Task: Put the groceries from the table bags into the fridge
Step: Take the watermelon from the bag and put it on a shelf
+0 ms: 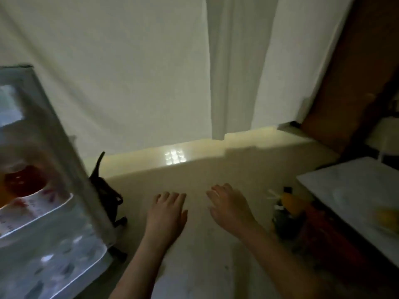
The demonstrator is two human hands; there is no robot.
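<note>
The open fridge door [64, 147] stands at the left, its shelves holding a dark red jar [23, 182] and an egg tray [54, 266]. My left hand [167, 214] and my right hand [230, 205] hover side by side over the pale floor, both empty with fingers relaxed and spread. The white table [345, 190] juts in at the right, with a blurred yellow item [388, 216] near its edge. No grocery bag shows on it in this view.
White curtains [151, 72] hang across the back, a strip of light on the floor below them. A dark stand or frame [105, 190] sits behind the fridge door. Bottles and a red crate [287, 208] stand under the table's corner. A brown wooden panel [356, 72] rises at right.
</note>
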